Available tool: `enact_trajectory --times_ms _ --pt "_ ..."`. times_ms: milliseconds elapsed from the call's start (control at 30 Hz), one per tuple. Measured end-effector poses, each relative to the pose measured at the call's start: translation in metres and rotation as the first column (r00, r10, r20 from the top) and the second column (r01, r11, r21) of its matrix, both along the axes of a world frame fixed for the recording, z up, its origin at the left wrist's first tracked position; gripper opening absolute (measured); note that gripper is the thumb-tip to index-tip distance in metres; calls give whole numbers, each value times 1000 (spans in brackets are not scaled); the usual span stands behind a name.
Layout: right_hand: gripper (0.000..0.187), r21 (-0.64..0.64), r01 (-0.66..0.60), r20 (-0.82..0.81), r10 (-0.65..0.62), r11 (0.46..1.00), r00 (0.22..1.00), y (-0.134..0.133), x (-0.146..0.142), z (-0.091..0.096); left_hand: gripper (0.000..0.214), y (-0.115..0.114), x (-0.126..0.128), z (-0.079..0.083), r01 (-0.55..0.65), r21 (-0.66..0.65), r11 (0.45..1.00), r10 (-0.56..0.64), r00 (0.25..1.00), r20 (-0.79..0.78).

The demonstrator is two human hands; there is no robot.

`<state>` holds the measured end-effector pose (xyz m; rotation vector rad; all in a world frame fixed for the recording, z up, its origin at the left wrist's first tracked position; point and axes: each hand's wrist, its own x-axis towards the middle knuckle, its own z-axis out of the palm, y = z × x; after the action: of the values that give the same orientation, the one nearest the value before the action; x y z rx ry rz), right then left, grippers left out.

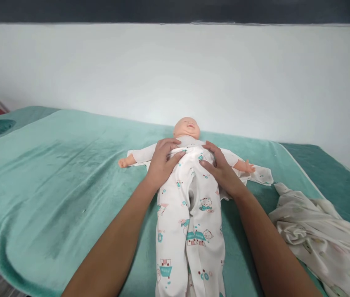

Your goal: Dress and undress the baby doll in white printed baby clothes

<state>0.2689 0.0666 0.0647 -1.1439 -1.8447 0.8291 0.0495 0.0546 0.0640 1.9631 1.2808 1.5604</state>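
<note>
A baby doll (pixel 187 128) lies on its back with its arms spread out, in a white long-sleeved top. White baby trousers (pixel 206 231) printed with small animals and toys cover its front from the belly down, legs toward me. My left hand (pixel 164 161) rests at the left of the waist, thumb on the cloth and fingers stretched toward the doll's chest. On the other side, my right hand (pixel 220 165) lies in the same way, thumb and fingers apart. Whether the doll's legs are inside the trousers is hidden.
A green plush blanket (pixel 69 185) with folds covers the surface. At the right lies a crumpled white patterned cloth (pixel 320 239). Behind the doll's head rises a white wall (pixel 175 74). A printed white sleeve (pixel 261 175) spreads out beneath the doll's arm.
</note>
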Motion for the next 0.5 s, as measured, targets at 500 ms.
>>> enact_trajectory --times_ms 500 --pt "34 200 98 33 -107 975 994 -7 -11 3 34 -14 1 -6 -237 47 970 240 968 -72"
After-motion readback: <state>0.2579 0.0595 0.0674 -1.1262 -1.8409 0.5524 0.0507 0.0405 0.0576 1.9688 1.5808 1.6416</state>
